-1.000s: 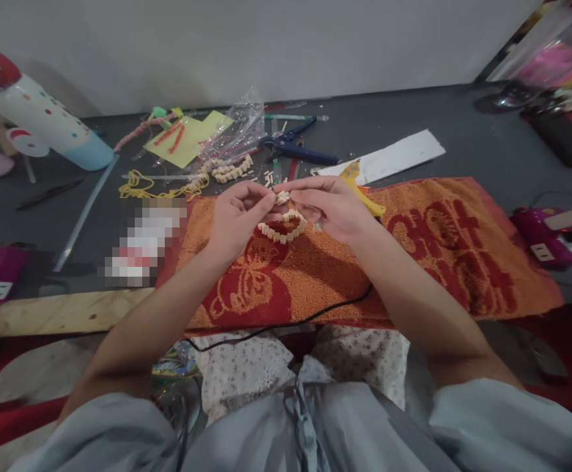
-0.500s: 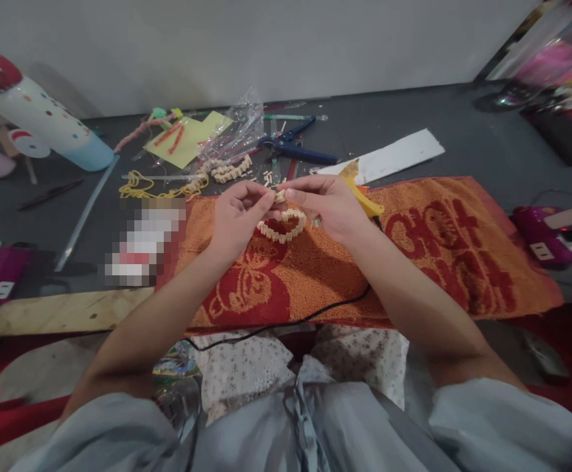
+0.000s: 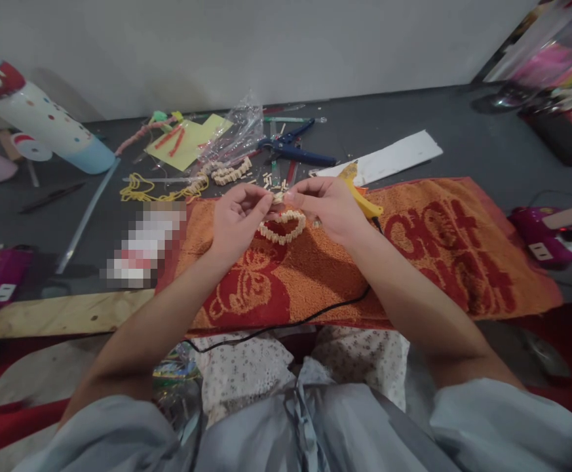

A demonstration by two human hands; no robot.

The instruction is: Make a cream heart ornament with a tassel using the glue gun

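Observation:
Between the fingertips of my left hand point(image 3: 236, 216) and my right hand point(image 3: 329, 208) is a small cluster of pale wooden pieces point(image 3: 278, 196). Both hands pinch it, one from each side. Just below them a heart-like ring of short pale sticks point(image 3: 282, 229) rests on the orange and red towel point(image 3: 325, 282). Behind my fingers lie loose little sticks point(image 3: 268, 178), along with a curved strip of joined sticks point(image 3: 231, 172). A yellow glue gun point(image 3: 364, 196) lies beside my right hand, partly hidden by it.
Blue pliers point(image 3: 295, 149) and a crumpled clear bag point(image 3: 239, 131) lie at the back. A white strip point(image 3: 394, 157) is to the right, yellow string point(image 3: 152, 190) to the left. A black cable point(image 3: 286, 322) crosses the towel's front. Purple power strips point(image 3: 551, 236) flank the towel.
My fingers have shifted slightly around the small cluster, and the left fingertips sit a little differently on it. The ring and the tools lie where they were.

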